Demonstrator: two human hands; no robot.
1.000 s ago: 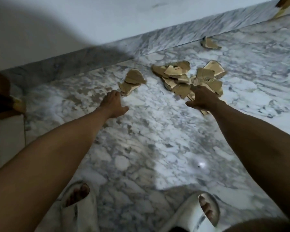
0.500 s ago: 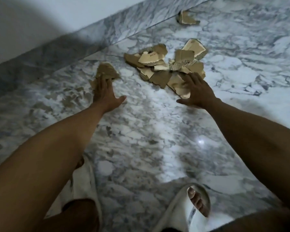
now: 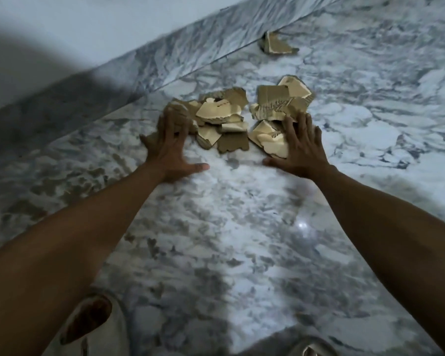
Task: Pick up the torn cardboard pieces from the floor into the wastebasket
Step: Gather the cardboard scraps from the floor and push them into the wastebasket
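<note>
Fingers: those of the left hand (image 3: 171,147) are lying straight and spread, tips pressing on a brown scrap at the left edge of the cardboard pile (image 3: 244,119), thumb stretching out sideways over the floor. Those of the right hand (image 3: 302,147) are likewise lying flat and splayed, tips resting on the pale pieces at the pile's right edge. Neither hand is curling round anything.

Pile: torn corrugated cardboard, ragged-edged, irregular in shape, some faces pale tan, others darker brown, pieces overlapping and tilting on one another. The exact count cannot be told; roughly a dozen are showing. The pile is sitting on the floor between the two hands, near the skirting.

Stray piece (image 3: 276,44): one, angular, lying well apart from the pile, touching the base of the skirting.

Arms: two, bare, reaching forward from the lower corners.

Slippers: two pale ones are showing at the bottom edge, the left slipper (image 3: 98,327) with a foot in it, the other mostly cut off.

Surface: marble floor (image 3: 242,240), white with grey veining, glossy, catching a small point of light. A matching marble skirting (image 3: 190,50) is running diagonally below a plain white wall (image 3: 88,24), partly in shadow.
</note>
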